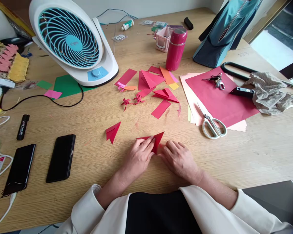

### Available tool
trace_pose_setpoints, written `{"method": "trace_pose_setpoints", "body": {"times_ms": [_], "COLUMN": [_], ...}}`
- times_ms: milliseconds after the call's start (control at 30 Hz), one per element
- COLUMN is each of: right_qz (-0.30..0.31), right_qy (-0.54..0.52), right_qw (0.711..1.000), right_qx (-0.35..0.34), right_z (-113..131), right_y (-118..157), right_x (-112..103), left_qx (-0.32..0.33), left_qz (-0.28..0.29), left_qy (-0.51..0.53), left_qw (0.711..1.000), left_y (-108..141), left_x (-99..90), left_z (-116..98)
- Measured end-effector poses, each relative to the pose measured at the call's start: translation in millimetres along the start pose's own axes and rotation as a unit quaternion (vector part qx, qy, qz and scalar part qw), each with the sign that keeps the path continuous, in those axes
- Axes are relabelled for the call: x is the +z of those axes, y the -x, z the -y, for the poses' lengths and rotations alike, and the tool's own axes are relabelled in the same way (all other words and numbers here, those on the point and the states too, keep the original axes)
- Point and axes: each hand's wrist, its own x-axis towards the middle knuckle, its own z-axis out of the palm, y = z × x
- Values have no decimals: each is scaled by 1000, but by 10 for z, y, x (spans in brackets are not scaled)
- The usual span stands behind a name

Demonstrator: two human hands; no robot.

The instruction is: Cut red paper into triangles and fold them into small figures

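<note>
My left hand [141,154] rests on a folded piece of red paper [158,140], its fingers pressing the sheet against the table and its thumb along the lower edge. Pointed corners of the paper stick out to the left and upper right. Close by the paper's right side, my right hand [178,160] is closed with its fingers curled; whatever its fingertips hold, if anything, is hidden. Another folded red paper piece [113,131] lies to the left. Beyond it sit two small red folded paper figures [138,99].
Red paper pieces [150,79] lie ahead. White-handled scissors [213,125] overlap a large red sheet [210,94] at right, with keys [218,81] on it. A pink flask [176,48] and a fan [73,42] stand behind. A phone [61,158] and a black marker [22,127] lie left.
</note>
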Motion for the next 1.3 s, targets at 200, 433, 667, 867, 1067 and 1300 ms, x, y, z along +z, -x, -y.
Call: {"method": "trace_pose_setpoints", "body": {"times_ms": [200, 433, 667, 867, 1067, 1300], "right_qz": [-74, -84, -17, 27, 49, 53], "right_qy": [-45, -45, -50, -45, -14, 3], "right_qw": [996, 995, 999, 998, 998, 995], "right_qx": [-22, -36, -8, 17, 47, 86], "right_z": [-75, -45, -102, -120, -92, -59], "right_y": [137, 8, -14, 57, 118, 145], "right_x": [-101, -71, 65, 93, 119, 146], "left_qx": [-17, -11, -13, -23, -29, 27], "left_qz": [28, 48, 85, 116, 108, 99], "left_qy": [-84, -131, -159, -156, -136, -98], "left_qw": [996, 990, 983, 981, 984, 990], "left_y": [16, 2, -24, -29, 8, 23], "left_x": [21, 5, -36, -76, -39, -20], "left_z": [-56, -97, -108, -112, -84, -6]}}
